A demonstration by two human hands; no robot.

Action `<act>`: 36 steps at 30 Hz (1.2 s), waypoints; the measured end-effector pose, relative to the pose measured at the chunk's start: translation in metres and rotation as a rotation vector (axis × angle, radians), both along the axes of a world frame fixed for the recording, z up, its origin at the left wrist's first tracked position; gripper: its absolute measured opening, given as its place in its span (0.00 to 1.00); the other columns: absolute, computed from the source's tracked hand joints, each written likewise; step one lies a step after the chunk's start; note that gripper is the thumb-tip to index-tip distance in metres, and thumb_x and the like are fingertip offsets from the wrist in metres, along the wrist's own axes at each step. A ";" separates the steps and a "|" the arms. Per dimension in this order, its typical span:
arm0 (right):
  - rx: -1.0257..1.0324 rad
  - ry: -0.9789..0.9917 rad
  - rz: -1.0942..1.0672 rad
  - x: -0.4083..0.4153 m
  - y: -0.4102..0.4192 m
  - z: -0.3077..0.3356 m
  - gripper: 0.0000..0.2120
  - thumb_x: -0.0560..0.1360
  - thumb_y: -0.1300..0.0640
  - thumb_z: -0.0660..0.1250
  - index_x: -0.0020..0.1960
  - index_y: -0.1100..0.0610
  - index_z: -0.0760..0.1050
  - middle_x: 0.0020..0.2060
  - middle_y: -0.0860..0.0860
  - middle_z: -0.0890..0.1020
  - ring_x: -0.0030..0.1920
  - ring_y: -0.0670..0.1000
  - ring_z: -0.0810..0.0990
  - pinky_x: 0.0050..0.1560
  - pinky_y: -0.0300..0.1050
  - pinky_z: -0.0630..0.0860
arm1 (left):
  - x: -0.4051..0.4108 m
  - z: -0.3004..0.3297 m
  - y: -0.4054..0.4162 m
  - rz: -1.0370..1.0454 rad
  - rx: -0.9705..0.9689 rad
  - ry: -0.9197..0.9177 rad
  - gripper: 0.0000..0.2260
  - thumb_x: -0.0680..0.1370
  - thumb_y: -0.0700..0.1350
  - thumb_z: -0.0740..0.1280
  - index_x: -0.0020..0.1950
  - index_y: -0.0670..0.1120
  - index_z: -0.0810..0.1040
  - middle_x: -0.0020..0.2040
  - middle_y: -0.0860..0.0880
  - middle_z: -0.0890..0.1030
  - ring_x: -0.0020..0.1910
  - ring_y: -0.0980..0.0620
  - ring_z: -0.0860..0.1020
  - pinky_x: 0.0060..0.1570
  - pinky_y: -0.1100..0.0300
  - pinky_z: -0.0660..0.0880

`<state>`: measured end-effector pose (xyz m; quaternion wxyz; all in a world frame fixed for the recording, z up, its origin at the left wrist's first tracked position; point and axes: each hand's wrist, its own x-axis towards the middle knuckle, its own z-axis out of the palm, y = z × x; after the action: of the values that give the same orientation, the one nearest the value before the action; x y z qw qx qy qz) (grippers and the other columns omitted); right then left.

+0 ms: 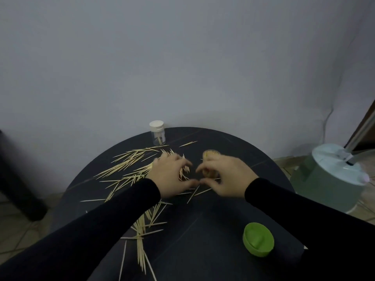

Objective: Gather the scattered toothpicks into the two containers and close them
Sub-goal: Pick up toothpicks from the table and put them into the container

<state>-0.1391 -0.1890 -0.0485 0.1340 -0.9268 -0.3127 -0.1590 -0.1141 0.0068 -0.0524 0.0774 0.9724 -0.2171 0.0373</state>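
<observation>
Pale wooden toothpicks [129, 159] lie scattered across the left and near parts of a round black table [203, 230]. My left hand [170, 176] has its fingers curled over a small bunch of toothpicks [185, 172] at the table's middle. My right hand [224, 176] curls round an open container [211, 154] packed with toothpicks, and only its top and a bit of its side show. The thumbs nearly touch. A clear container with a white lid [157, 134] stands shut at the table's far edge with a few toothpicks inside. A green lid [258, 241] lies open side up at the near right.
A pale green round appliance [332, 179] stands on the floor to the right of the table, with a cable running up the wall. A dark piece of furniture [18, 189] stands at the left. The grey wall is close behind the table.
</observation>
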 end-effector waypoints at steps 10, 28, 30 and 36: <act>-0.343 0.340 -0.240 0.002 0.021 -0.015 0.23 0.79 0.50 0.62 0.74 0.51 0.65 0.68 0.50 0.71 0.66 0.52 0.71 0.65 0.50 0.71 | -0.027 -0.028 0.008 -0.082 0.118 -0.068 0.16 0.81 0.57 0.55 0.66 0.59 0.74 0.65 0.60 0.72 0.59 0.53 0.66 0.55 0.56 0.62; -0.247 0.241 -0.173 0.005 0.052 -0.023 0.19 0.81 0.51 0.60 0.71 0.49 0.67 0.63 0.47 0.72 0.57 0.48 0.76 0.56 0.46 0.76 | -0.021 -0.022 0.046 -0.045 0.237 -0.106 0.16 0.81 0.58 0.55 0.65 0.59 0.74 0.59 0.56 0.75 0.57 0.53 0.68 0.54 0.55 0.63; -0.305 0.226 -0.131 0.005 0.056 -0.022 0.18 0.82 0.51 0.58 0.71 0.48 0.68 0.63 0.47 0.72 0.58 0.49 0.76 0.56 0.46 0.75 | -0.019 -0.023 0.047 -0.059 0.232 -0.117 0.15 0.81 0.58 0.55 0.65 0.60 0.74 0.58 0.57 0.75 0.56 0.53 0.68 0.53 0.55 0.63; -0.363 0.228 -0.121 0.007 0.061 -0.011 0.13 0.81 0.51 0.60 0.61 0.49 0.77 0.57 0.46 0.77 0.55 0.48 0.77 0.55 0.44 0.75 | -0.013 -0.027 0.052 -0.090 0.179 -0.110 0.13 0.81 0.55 0.56 0.62 0.59 0.75 0.56 0.57 0.76 0.54 0.54 0.69 0.51 0.58 0.63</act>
<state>-0.1320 -0.1283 -0.0599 -0.0102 -0.9648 -0.2628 -0.0019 -0.1270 0.0586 -0.0795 -0.0200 0.9612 -0.2668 0.0676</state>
